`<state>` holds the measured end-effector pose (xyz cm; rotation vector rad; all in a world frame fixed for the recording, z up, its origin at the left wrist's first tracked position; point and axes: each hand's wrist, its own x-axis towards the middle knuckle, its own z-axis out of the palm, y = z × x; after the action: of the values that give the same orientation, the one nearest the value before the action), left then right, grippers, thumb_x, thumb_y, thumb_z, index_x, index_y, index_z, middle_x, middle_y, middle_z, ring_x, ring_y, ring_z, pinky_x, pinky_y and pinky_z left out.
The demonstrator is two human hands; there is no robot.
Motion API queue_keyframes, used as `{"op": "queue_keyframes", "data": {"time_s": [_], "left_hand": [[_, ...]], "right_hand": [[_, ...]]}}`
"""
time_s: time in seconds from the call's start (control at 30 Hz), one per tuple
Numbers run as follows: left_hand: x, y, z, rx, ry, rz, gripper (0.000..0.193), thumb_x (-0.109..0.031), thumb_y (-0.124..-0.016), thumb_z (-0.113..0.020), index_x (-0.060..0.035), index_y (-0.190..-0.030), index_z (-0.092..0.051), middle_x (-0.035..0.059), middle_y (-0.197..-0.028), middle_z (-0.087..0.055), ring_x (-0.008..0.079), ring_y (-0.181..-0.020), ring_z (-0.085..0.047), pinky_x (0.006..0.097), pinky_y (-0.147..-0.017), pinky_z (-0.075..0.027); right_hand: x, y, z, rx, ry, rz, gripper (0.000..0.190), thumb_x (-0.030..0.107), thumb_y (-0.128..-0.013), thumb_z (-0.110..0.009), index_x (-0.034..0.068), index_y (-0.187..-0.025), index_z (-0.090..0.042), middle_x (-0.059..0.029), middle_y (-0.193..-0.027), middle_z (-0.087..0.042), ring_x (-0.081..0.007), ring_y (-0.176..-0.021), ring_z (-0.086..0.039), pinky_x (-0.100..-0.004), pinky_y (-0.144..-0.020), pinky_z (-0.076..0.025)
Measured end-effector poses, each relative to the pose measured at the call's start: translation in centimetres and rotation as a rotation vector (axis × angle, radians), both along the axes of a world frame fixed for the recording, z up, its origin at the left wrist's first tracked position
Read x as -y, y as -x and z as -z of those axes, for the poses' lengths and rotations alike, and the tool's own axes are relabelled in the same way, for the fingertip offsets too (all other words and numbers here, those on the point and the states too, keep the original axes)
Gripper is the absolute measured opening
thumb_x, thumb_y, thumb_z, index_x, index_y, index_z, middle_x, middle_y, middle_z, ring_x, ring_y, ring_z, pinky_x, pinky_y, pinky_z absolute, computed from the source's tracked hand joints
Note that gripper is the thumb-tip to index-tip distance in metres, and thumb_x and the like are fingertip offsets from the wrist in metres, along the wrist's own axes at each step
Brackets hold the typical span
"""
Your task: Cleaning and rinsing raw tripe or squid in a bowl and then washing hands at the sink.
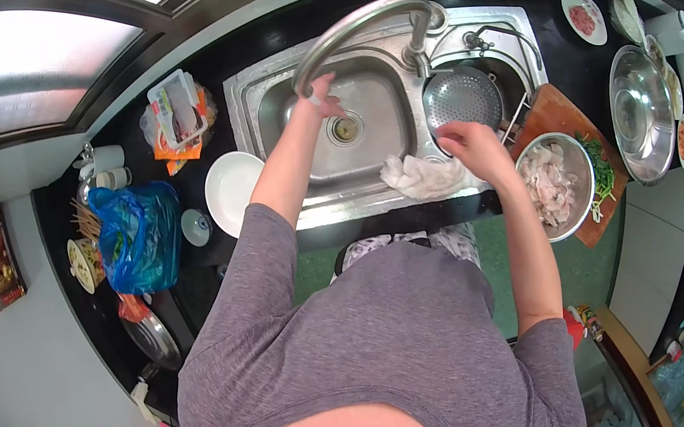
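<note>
My left hand [326, 98] is over the stainless steel sink basin [386, 106], below the curved faucet [374, 11], with its fingers apart and nothing seen in it. My right hand [461, 140] hovers by the near edge of a perforated metal strainer [463, 102], its fingers bent together; whether it holds something small cannot be told. A crumpled white cloth [425, 176] lies on the sink's front rim, just below the right hand. Right of that hand, a metal bowl of pale raw meat slices [548, 182] rests on a wooden cutting board [542, 114] beside chopped greens [603, 174].
A white bowl [231, 192] and a blue plastic bag [140, 235] stand on the left counter, with food packaging [177, 117] behind. At the right are a large metal basin [641, 113] and a plate of minced meat [584, 20]. The faucet arches over my left wrist.
</note>
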<state>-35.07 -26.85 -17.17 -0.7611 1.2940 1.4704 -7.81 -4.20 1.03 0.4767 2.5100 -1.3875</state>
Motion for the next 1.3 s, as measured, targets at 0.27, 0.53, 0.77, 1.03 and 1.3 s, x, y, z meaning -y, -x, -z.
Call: {"op": "queue_keyframes", "data": {"time_s": [0.27,0.53,0.77,1.03,1.3], "left_hand": [[1.6,-3.9,-2.6,-0.774,0.426,1.214,0.064,-0.038,-0.088,-0.060,0.0000,-0.137,-0.046,0.0300,-0.133,-0.050,0.0386,-0.128,-0.047,0.0445,-0.103,-0.042],[12.1,-7.2,-1.3,-0.888,0.322,0.718,0.049,-0.027,-0.089,-0.059,0.0018,-0.129,-0.054,0.0260,-0.125,-0.058,0.0370,-0.114,-0.058,0.0416,-0.095,-0.047],[11.0,-7.6,-2.6,-0.534,0.192,0.150,0.039,-0.017,-0.096,-0.050,-0.0003,-0.131,-0.051,0.0137,-0.120,-0.060,0.0216,-0.113,-0.058,0.0358,-0.095,-0.046],[7.2,-3.7,-0.4,-0.241,0.021,-0.265,0.032,-0.022,-0.096,-0.054,-0.0063,-0.123,-0.058,0.0060,-0.107,-0.066,0.0166,-0.096,-0.064,0.0322,-0.080,-0.053],[6.7,0.8,2.9,-0.348,-0.019,0.010,0.029,-0.025,-0.090,-0.061,-0.0024,-0.109,-0.066,0.0109,-0.098,-0.070,0.0193,-0.085,-0.068,0.0300,-0.070,-0.054]], "right_hand": [[9.8,15.1,12.4,0.462,0.703,0.357,0.051,0.038,-0.096,-0.052,0.001,-0.131,-0.053,-0.0135,-0.119,-0.062,-0.0292,-0.103,-0.063,-0.0423,-0.076,-0.056],[17.2,24.7,15.2,0.704,0.705,0.334,0.060,0.049,-0.097,-0.045,0.001,-0.131,-0.054,-0.0257,-0.140,-0.044,-0.0411,-0.115,-0.055,-0.0525,-0.087,-0.051],[18.0,23.8,13.0,0.507,0.014,-0.420,0.033,0.032,-0.092,-0.054,0.007,-0.099,-0.074,-0.0232,-0.136,-0.051,-0.0385,-0.121,-0.052,-0.0531,-0.090,-0.047],[17.9,21.7,13.5,0.020,0.035,0.067,0.031,0.023,-0.069,-0.068,0.000,-0.090,-0.072,-0.0239,-0.085,-0.067,-0.0296,-0.083,-0.069,-0.0441,-0.075,-0.054],[21.4,22.7,13.1,-0.260,0.439,0.580,0.016,0.020,-0.068,-0.064,0.005,-0.068,-0.071,-0.0159,-0.069,-0.068,-0.0291,-0.067,-0.066,-0.0400,-0.061,-0.054]]}}
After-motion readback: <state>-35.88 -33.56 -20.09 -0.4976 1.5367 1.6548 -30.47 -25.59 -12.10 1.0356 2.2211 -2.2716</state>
